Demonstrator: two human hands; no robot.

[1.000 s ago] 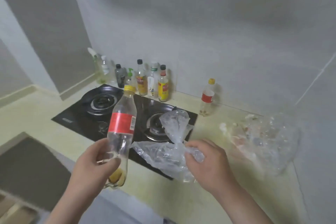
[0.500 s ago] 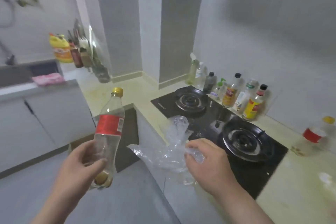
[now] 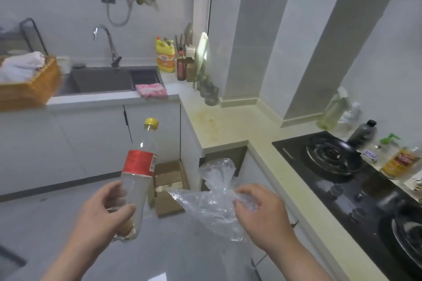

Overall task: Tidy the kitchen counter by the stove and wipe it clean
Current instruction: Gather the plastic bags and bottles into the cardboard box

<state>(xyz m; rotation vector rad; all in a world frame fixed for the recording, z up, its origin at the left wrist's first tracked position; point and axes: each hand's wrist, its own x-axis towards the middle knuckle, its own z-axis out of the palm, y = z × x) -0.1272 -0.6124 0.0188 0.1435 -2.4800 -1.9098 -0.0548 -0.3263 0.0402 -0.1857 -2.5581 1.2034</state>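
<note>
Two hands fill the lower half of the view, both held out over the grey floor point(image 3: 57, 207) and away from the stove. The left hand point(image 3: 102, 214), at about 7 o'clock, has its fingers point(image 3: 124, 209) clenched round the lower part of a clear plastic bottle point(image 3: 137, 180); the bottle stands nearly upright, tilted a little to the right, with a red label point(image 3: 139, 163) round its middle, a yellow cap point(image 3: 151, 122) on top and a small amount of brownish liquid at its base. The right hand point(image 3: 265, 214), at about 5 o'clock, has its fingers point(image 3: 245, 203) pinched on a crumpled clear plastic bag point(image 3: 210, 203), which spreads leftward from the grip and bunches upward toward 12 o'clock of that hand. Bottle and bag are near each other but apart.

At 3 o'clock lies the black gas stove point(image 3: 342, 180), set into the pale yellowish surface point(image 3: 228, 125), which shows brownish stains near the corner. Along the wall behind the stove, from 2 to 3 o'clock, stands a row of bottles point(image 3: 363, 133), several blurred. At 10 o'clock is the sink point(image 3: 100, 80) with its tap point(image 3: 107, 41); a pink cloth point(image 3: 151, 90) lies on the sink's front right corner. A wicker basket point(image 3: 32, 86) holding white cloth sits at 9 o'clock. A yellow jug point(image 3: 165, 57) and a dark bottle point(image 3: 181, 66) stand at about 12 o'clock beside the sink. An open cardboard box point(image 3: 169, 187) rests on the floor between the two hands, further back.
</note>
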